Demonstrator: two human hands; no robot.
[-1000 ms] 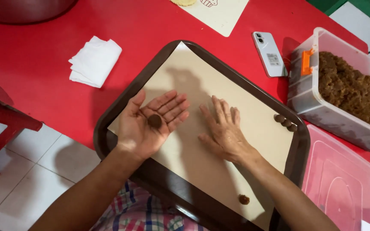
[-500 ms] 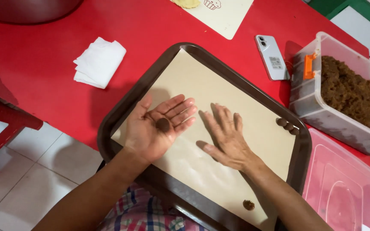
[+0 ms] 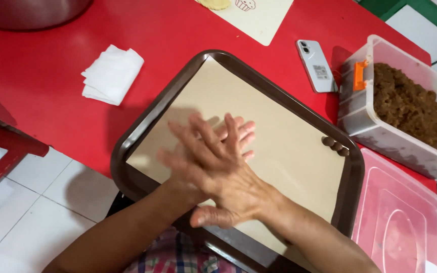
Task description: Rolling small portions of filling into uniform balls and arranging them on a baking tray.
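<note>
My right hand [image 3: 218, 172] lies flat across my left hand [image 3: 244, 134], palm to palm, above a brown tray [image 3: 142, 126] lined with beige paper [image 3: 279, 131]. Only the fingertips of my left hand stick out past the right. The small brown dough ball that lay in my left palm is hidden between the two palms. Two or three small brown balls [image 3: 336, 145] rest on the paper by the tray's right rim.
On the red table stand a clear tub of brown crumbly mix [image 3: 410, 106], its pink lid [image 3: 405, 217], a phone [image 3: 315, 65], a folded white napkin [image 3: 111, 75], a cream board [image 3: 259, 17] and a metal bowl [image 3: 26, 10]. A red stool [image 3: 1, 136] stands at left.
My right hand left the paper and came down over my left palm, covering the brown ball. The camera view has shifted slightly.
</note>
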